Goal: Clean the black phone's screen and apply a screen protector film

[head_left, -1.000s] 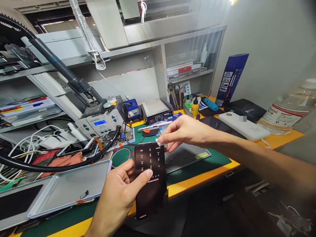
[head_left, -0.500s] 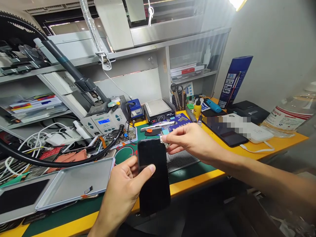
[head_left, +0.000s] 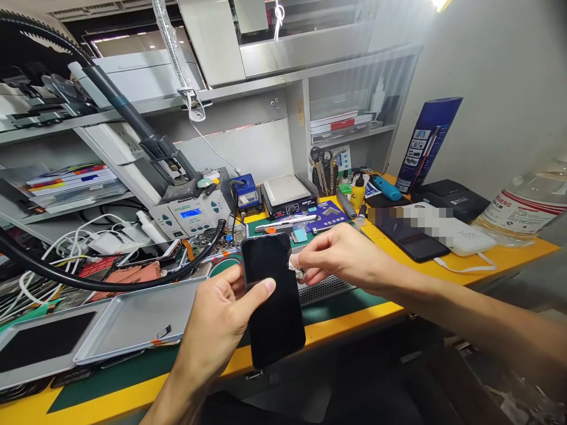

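Observation:
A black smartphone [head_left: 274, 313] with a dark screen is held upright over the bench's front edge. My left hand [head_left: 224, 316] grips it from the left side, thumb lying on the glass. At the phone's upper right edge, my right hand [head_left: 332, 255] pinches a small crumpled whitish piece [head_left: 297, 268], perhaps tissue or cloth. The piece is at the phone's edge; its exact kind is unclear. Behind the hands, a perforated metal plate [head_left: 325, 289] is partly covered by my right hand. A small light-blue square [head_left: 300, 235] lies just beyond the phone.
A hot-air station [head_left: 192, 213] with a thick black hose stands at the left. An open shallow tray [head_left: 137, 313] holds a small SIM-tray-like part. Another phone [head_left: 403, 236], a white power bank [head_left: 469, 233] and a large clear bottle [head_left: 522, 206] occupy the right side.
The crumpled piece in my right hand has moved slightly down along the phone's right edge. The phone stays in my left hand, and the view has shifted slightly.

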Available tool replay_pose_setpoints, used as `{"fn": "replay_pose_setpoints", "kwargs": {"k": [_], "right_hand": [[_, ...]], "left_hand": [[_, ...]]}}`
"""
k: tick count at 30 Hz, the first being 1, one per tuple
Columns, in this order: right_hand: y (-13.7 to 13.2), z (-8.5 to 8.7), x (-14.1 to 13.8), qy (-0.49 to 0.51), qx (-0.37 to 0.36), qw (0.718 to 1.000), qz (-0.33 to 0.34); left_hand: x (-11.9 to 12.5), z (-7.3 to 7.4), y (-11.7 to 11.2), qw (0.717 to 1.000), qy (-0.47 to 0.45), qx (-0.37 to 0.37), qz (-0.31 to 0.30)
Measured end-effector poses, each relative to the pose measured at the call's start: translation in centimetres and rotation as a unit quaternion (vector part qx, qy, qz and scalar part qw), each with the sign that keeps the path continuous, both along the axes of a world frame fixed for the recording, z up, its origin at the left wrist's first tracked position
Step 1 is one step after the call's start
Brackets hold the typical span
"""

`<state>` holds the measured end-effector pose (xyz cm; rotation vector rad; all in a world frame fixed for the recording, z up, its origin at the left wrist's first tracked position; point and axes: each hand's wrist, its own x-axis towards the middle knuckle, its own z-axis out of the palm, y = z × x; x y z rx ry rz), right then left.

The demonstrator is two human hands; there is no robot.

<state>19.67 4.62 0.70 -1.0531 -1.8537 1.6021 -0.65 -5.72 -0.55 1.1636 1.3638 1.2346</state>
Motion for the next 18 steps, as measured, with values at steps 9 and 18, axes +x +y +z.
{"fn": "replay_pose_setpoints", "kwargs": {"k": [9, 18], "right_hand": [[0.5, -0.1, -0.1, -0.005, -0.019, 0.999, 0.037], [0.3, 0.0, 0.1, -0.025, -0.030, 0.997, 0.073]], "left_hand": [[0.2, 0.8, 1.0, 0.998, -0.061, 0.012, 0.019], [0.3, 1.4, 1.9, 0.996, -0.081, 0.011, 0.026]]}}
